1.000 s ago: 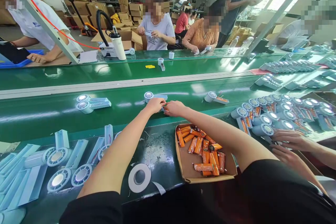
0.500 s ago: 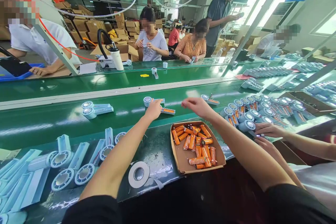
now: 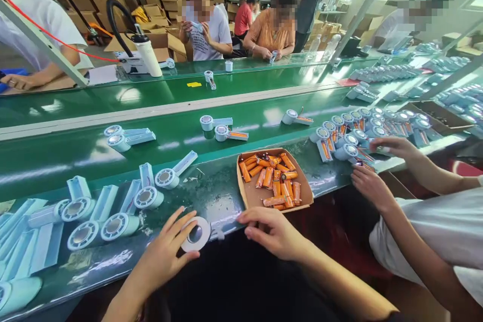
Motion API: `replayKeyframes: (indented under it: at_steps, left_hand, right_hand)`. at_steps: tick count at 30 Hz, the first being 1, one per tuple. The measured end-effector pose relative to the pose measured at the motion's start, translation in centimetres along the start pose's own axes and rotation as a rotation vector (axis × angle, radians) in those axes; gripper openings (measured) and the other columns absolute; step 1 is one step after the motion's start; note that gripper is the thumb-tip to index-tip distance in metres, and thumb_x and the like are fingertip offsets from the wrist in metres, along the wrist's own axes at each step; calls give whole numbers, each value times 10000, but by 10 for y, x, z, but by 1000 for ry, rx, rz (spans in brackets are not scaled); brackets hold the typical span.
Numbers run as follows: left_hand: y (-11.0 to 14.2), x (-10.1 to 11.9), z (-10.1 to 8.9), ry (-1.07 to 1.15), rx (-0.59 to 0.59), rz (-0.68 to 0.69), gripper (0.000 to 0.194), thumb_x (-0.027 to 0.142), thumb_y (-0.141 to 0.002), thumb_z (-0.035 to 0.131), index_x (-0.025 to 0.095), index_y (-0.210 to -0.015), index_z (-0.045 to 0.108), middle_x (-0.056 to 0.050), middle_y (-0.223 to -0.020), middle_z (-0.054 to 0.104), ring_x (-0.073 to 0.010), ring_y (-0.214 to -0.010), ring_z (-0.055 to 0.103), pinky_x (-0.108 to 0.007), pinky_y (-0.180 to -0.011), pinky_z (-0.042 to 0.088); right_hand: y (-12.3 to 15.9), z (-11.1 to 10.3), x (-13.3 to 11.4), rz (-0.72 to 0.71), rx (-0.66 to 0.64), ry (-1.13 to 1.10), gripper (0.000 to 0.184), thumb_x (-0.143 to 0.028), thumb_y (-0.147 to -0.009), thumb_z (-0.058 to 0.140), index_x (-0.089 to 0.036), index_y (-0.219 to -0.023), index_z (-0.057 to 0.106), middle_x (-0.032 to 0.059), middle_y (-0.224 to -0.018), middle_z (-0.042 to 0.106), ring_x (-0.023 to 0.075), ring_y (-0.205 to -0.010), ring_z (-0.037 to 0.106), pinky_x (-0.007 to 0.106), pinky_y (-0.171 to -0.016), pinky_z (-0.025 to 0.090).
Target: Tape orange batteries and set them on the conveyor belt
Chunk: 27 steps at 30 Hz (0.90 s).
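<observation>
My left hand (image 3: 168, 251) is over a roll of white tape (image 3: 204, 234) at the bench's front edge. Its fingers are spread across the roll's left side, with the thumb by the lower rim; whether they press on it I cannot tell. My right hand (image 3: 273, 231) is just in front of the cardboard tray (image 3: 307, 204), thumb and fingers apart and nothing between them. Between my hands, the loose tape end (image 3: 219, 234) sticks out from the roll. Orange-wrapped battery cells (image 3: 277, 188) lie heaped in the tray.
Light-blue fan housings (image 3: 118, 226) crowd the bench at left. More housings with orange cells (image 3: 345, 141) stand at right, by a co-worker's hands (image 3: 372, 181). Several units sit on the green conveyor (image 3: 173, 131). People work across the line.
Both my hands have come back from the conveyor toward the bench edge, the left to the tape roll. A housing with an orange cell is now clear of my hands. The view has tilted down.
</observation>
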<state>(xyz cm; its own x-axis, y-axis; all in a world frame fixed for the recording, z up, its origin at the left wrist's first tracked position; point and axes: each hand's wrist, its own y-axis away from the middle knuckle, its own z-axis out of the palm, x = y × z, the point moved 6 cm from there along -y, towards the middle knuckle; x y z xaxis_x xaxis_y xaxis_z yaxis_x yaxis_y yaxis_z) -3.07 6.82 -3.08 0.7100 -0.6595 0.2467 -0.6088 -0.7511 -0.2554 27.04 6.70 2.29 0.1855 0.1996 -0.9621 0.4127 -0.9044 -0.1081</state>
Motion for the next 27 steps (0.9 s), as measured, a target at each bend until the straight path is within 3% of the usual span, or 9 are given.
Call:
replayKeyframes:
  at_steps: [4, 8, 11, 14, 15, 17, 19, 21, 27]
  left_hand:
    - [1, 18, -18, -55, 176, 116, 541, 188, -951, 669, 327, -1472, 631, -58, -1367, 746, -310, -1341, 668, -413, -1021, 659]
    - [-7, 51, -48, -81, 404, 150, 504, 70, -900, 711, 285, -1355, 692, -51, -1156, 803, -319, -1326, 666, -434, -1016, 661]
    - [-24, 62, -68, -124, 476, 156, 498, 66, -881, 756, 268, -1332, 696, -52, -1198, 794, -353, -1471, 541, -474, -1072, 633]
    - [-32, 47, -78, -236, 540, 101, 420, 59, -909, 736, 249, -1281, 700, -71, -1202, 780, -370, -1532, 469, -570, -1181, 548]
    - [-32, 40, -80, -261, 568, 61, 395, 51, -917, 724, 232, -1267, 695, -87, -1189, 774, -372, -1534, 466, -586, -1203, 524]
    - [-30, 30, -78, -275, 606, -20, 354, 42, -922, 714, 200, -1237, 684, -114, -1164, 759, -380, -1533, 465, -591, -1210, 515]
    - [-32, 30, -70, -259, 613, -62, 314, 53, -924, 719, 183, -1207, 675, -123, -1158, 749, -393, -1519, 478, -589, -1181, 540]
    - [-38, 40, -60, -229, 609, -46, 282, 62, -928, 717, 168, -1185, 665, -124, -1152, 748, -405, -1494, 500, -589, -1138, 573]
    - [-62, 69, -31, -105, 542, -12, 276, 32, -940, 660, 160, -1186, 653, -114, -1147, 749, -407, -1429, 547, -592, -1071, 619]
  right_hand:
    - [-8, 10, -2, 7, 16, -55, 324, -475, -1007, 668, -215, -1177, 763, 136, -1236, 770, 151, -775, 710, 225, -568, 523]
    - [-4, 36, 13, 313, -100, -214, 658, -498, -930, 766, -220, -1493, 571, 22, -833, 762, 115, -537, 610, 197, -465, 462]
    - [0, 64, 5, 346, -349, -208, 355, -483, -967, 722, -177, -1143, 767, -19, -663, 684, 100, -500, 596, 185, -481, 442]
    - [-1, 68, -12, 184, -580, -34, 355, -444, -1027, 651, -175, -841, 789, -16, -617, 664, 96, -501, 592, 200, -523, 429]
    - [-7, 59, -16, 127, -578, 68, 309, -443, -1008, 689, -186, -878, 800, -14, -641, 687, 113, -540, 620, 211, -551, 437]
    - [-33, 26, -17, 84, -391, 342, 252, -439, -1007, 704, -209, -1013, 805, 16, -778, 763, 162, -695, 699, 235, -643, 473]
    - [-65, -15, -10, 169, -100, 672, 275, -403, -1083, 578, -214, -1114, 776, 71, -999, 803, 211, -898, 743, 267, -774, 509]
    - [-92, -40, 0, 273, 18, 936, 303, -332, -1115, 483, -186, -1150, 745, 131, -1136, 778, 265, -1035, 739, 318, -868, 525]
    - [-120, -41, 32, 266, 20, 984, 270, -239, -1027, 630, -145, -1278, 663, 210, -1369, 653, 345, -1267, 659, 410, -1028, 529]
